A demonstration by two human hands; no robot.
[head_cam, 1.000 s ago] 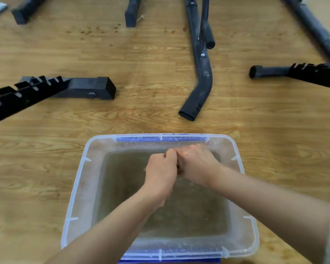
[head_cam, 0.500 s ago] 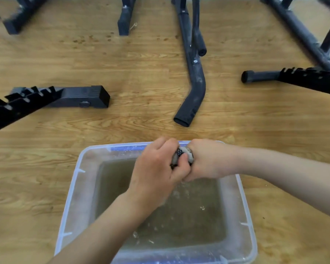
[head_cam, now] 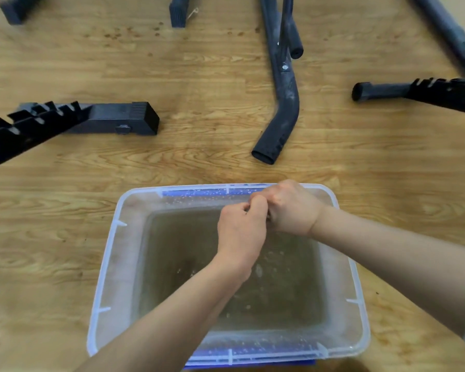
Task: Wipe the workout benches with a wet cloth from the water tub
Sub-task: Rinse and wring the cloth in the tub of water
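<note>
A clear plastic water tub (head_cam: 110, 267) with blue trim stands on the wooden floor in front of me, filled with murky water. My left hand (head_cam: 240, 232) and my right hand (head_cam: 290, 209) are clenched together over the tub's far side, fists touching. The wet cloth is squeezed between them and almost wholly hidden inside the fingers. Small droplets and ripples mark the water below the hands.
Black workout bench frames lie on the floor beyond the tub: a notched bar with a square foot (head_cam: 113, 118) at left, a bent tube leg (head_cam: 282, 111) in the middle, another notched bar (head_cam: 424, 92) at right. More legs (head_cam: 178, 10) stand at the top edge.
Half a second ago a bit of patterned cloth showed between the fists; now it is hidden. The hands have turned against each other and sit slightly lower over the tub.
</note>
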